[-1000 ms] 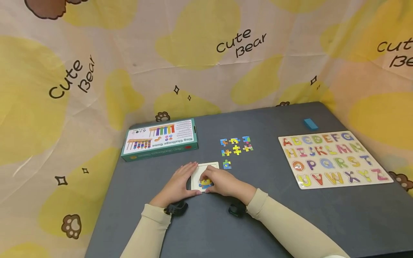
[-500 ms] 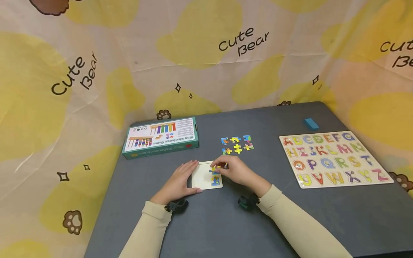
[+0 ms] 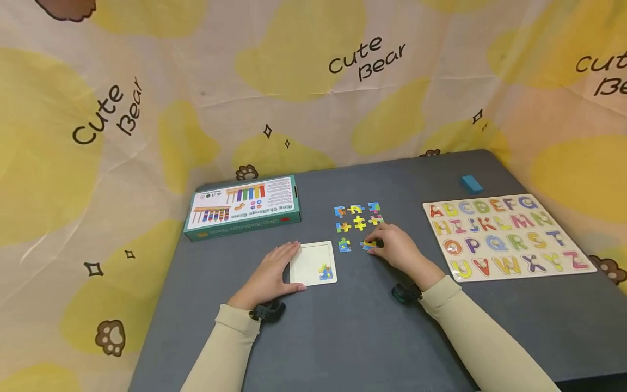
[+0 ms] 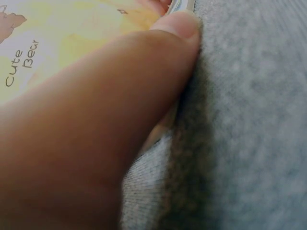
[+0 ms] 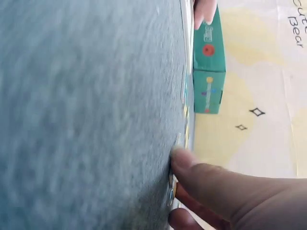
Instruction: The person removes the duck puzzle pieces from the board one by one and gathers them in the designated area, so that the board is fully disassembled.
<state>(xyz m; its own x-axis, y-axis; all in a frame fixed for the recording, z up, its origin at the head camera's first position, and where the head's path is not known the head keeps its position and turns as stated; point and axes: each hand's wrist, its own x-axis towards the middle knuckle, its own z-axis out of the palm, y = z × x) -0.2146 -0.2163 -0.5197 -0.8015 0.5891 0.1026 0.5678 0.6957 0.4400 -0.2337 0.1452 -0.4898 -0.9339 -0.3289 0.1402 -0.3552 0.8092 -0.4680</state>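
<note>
My left hand (image 3: 270, 276) rests along the left edge of a small white puzzle tray (image 3: 306, 261), its fingers straight and its thumb at the tray's lower edge. One blue and yellow jigsaw piece (image 3: 325, 272) lies in the tray's lower right corner. Right of the tray, my right hand (image 3: 399, 250) pinches another jigsaw piece (image 3: 368, 245) between thumb and fingers, low at the table; the fingers partly hide it. The thumb (image 5: 184, 160) appears close to the table surface in the right wrist view. Several loose jigsaw pieces (image 3: 360, 222) lie in rows just beyond.
A green and white Ring Challenge Game box (image 3: 245, 207) lies at the back left. On the right is an alphabet board (image 3: 509, 239) with coloured letters. A blue block (image 3: 472, 184) sits behind it. A patterned cloth (image 3: 294, 71) hangs behind the grey table (image 3: 313, 348).
My right hand has lifted a jigsaw piece from the tray and carried it right to the loose pieces. One piece stays in the tray. The left hand has kept its place.
</note>
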